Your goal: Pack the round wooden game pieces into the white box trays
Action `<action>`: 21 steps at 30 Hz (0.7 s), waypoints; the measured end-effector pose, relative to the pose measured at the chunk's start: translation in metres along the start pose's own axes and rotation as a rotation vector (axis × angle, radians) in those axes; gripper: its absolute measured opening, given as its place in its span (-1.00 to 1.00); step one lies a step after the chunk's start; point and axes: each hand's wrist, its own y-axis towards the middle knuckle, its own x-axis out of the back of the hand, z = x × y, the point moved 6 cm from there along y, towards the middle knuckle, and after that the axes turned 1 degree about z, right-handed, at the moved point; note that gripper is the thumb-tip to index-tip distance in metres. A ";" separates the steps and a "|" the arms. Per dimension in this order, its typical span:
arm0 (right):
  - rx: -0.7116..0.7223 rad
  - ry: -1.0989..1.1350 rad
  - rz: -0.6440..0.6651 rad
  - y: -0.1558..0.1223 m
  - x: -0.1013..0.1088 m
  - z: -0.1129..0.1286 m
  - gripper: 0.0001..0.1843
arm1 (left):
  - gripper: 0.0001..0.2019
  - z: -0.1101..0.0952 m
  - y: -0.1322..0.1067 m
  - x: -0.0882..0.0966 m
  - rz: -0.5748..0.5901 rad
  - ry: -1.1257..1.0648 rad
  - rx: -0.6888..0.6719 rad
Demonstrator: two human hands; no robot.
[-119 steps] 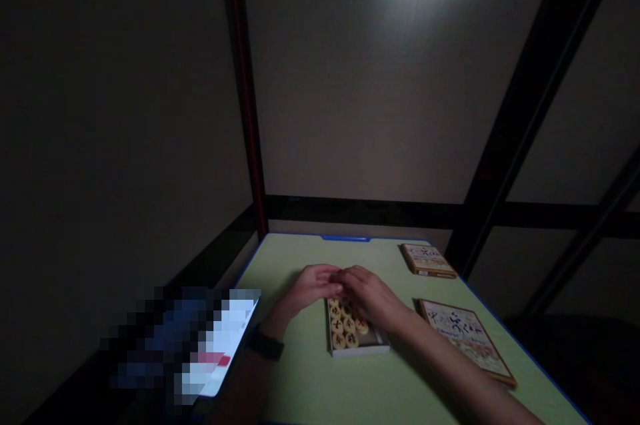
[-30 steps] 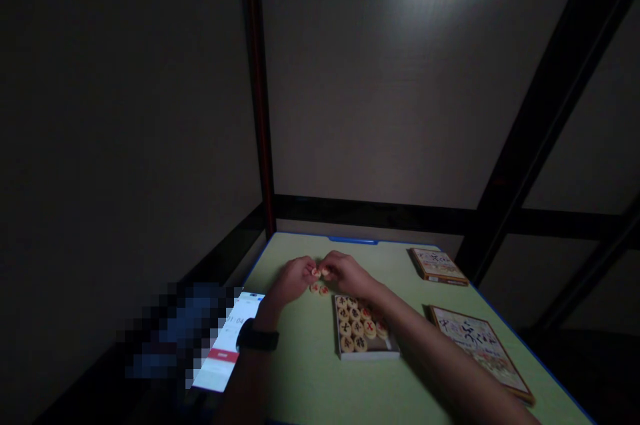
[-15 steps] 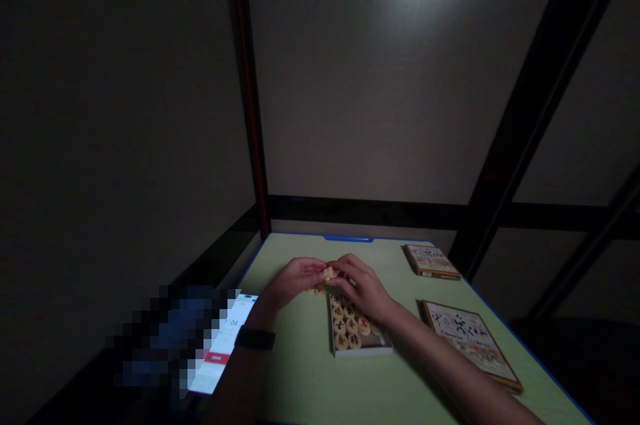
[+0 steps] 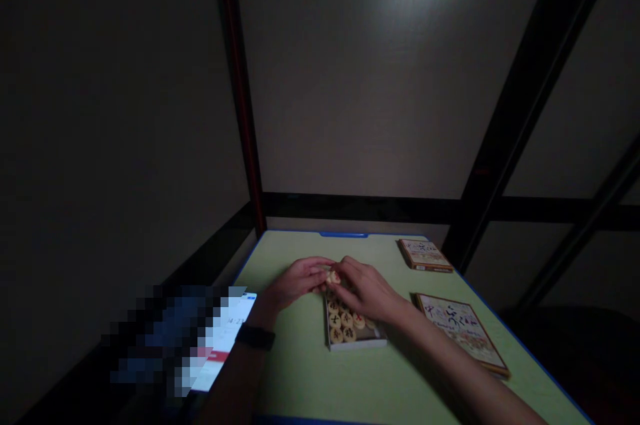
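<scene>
A shallow white box (image 4: pixel 356 344) of round wooden game discs (image 4: pixel 343 326) with black and red marks lies on the green table (image 4: pixel 320 385). My left hand (image 4: pixel 296 281) and my right hand (image 4: pixel 364 290) meet at the box's far end, fingers pinched together around small pale discs (image 4: pixel 332 276). A dark watch (image 4: pixel 255 337) sits on my left wrist. My right hand covers the far rows of discs in the box.
Two flat printed boxes or lids lie at the right: a small one (image 4: pixel 425 255) at the far corner and a larger one (image 4: pixel 463 328) nearer. A lit phone screen (image 4: pixel 220 342) rests at the table's left edge. Dark wall panels and beams surround the table.
The hands pinched discs over the table left of the box, with two discs lying there. Now both hands are back at the box's far end, and those loose discs are out of sight.
</scene>
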 end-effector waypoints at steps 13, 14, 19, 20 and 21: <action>-0.104 0.045 0.026 -0.008 -0.003 -0.004 -0.75 | -0.48 0.008 0.002 -0.009 0.032 -0.036 0.035; -0.106 0.042 0.021 -0.008 -0.004 -0.004 -0.75 | -0.48 0.007 0.001 -0.009 0.026 -0.042 0.033; -0.103 0.030 0.026 -0.009 -0.004 -0.004 -0.76 | -0.50 0.003 0.000 -0.012 0.020 -0.087 0.035; -0.091 0.039 0.029 -0.009 -0.003 -0.003 -0.77 | -0.49 0.002 -0.001 -0.013 0.024 -0.092 0.036; -0.072 0.055 0.029 -0.010 -0.001 -0.002 -0.77 | -0.49 0.002 -0.001 -0.014 0.028 -0.094 0.035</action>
